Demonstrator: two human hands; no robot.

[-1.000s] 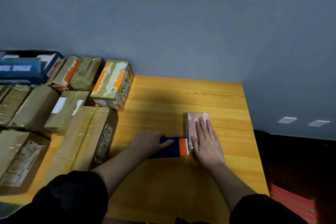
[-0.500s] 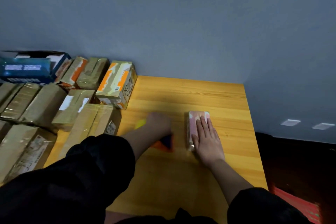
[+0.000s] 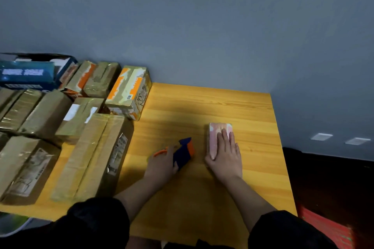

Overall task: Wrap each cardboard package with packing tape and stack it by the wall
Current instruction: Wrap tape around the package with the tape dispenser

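Right hand [image 3: 226, 156] lies flat, fingers straight, pressing the small pink package [image 3: 217, 136] down on the wooden table [image 3: 202, 198], right of centre; left hand [image 3: 162, 164] is wrapped round the blue-and-orange tape dispenser [image 3: 183, 152], just left of the package and not touching it. To do this pass well, I'd say keep that palm firm so the package can't skid, and bring the dispenser's edge square onto the package. Count: one package in work, one dispenser, and roughly ten taped boxes [image 3: 89, 153] crowded along the left, some cut off by the frame
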